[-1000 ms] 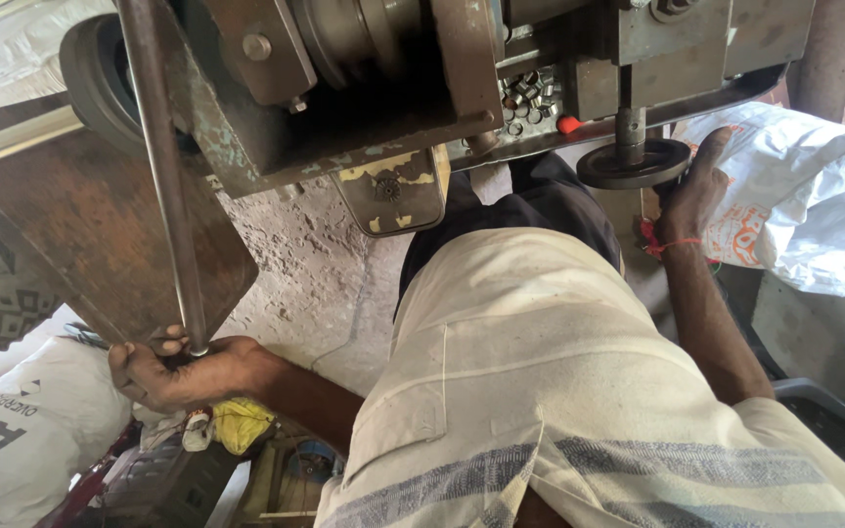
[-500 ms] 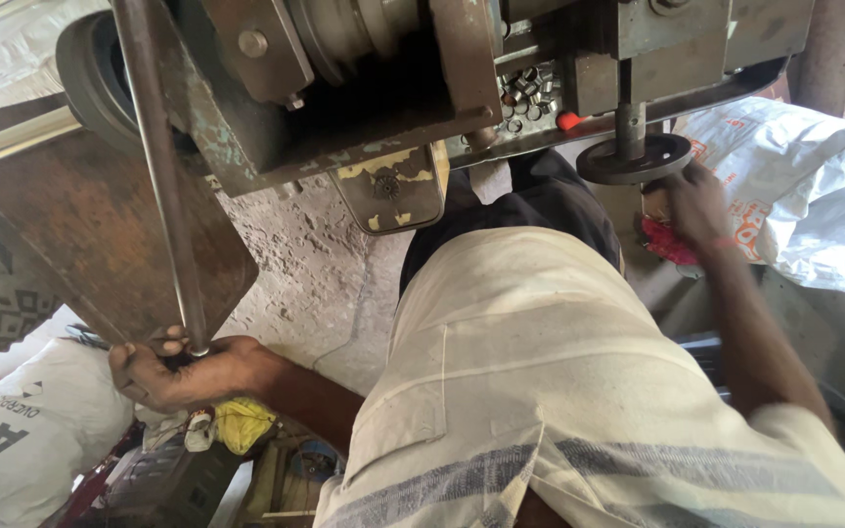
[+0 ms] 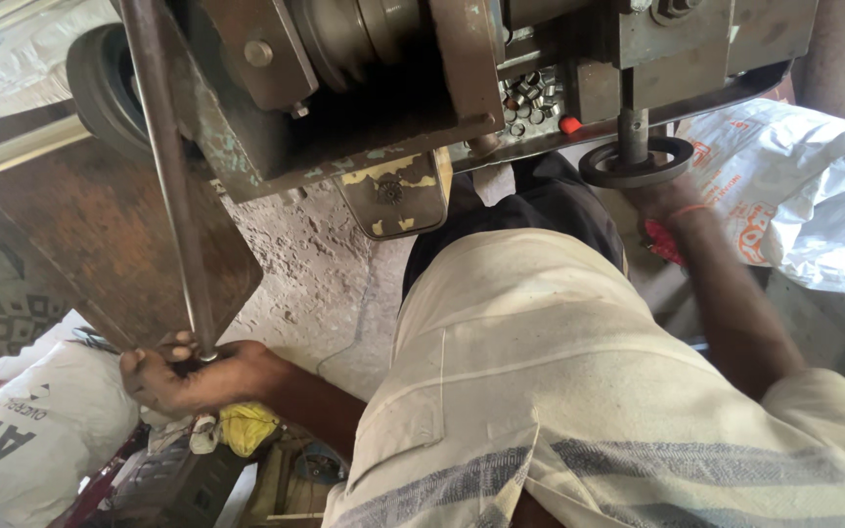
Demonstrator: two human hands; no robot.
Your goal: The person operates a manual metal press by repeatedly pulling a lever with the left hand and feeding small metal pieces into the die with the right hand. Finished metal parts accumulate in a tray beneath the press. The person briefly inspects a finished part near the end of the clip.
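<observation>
The left hand (image 3: 188,376) was clenched around the lower end of a long metal lever (image 3: 170,186), which rose steeply to the far left beside the heavy rusted machine (image 3: 374,88). The right hand (image 3: 665,210) reached to the far right, just under a dark round wheel (image 3: 638,161) on a short vertical shaft; whether that grip was closed or released could not be told, though something red (image 3: 662,240) showed at the palm. A white sack (image 3: 804,186) lay to the right, another printed sack (image 3: 31,430) at the near left, and a yellow cloth (image 3: 246,425) sat below the left wrist.
</observation>
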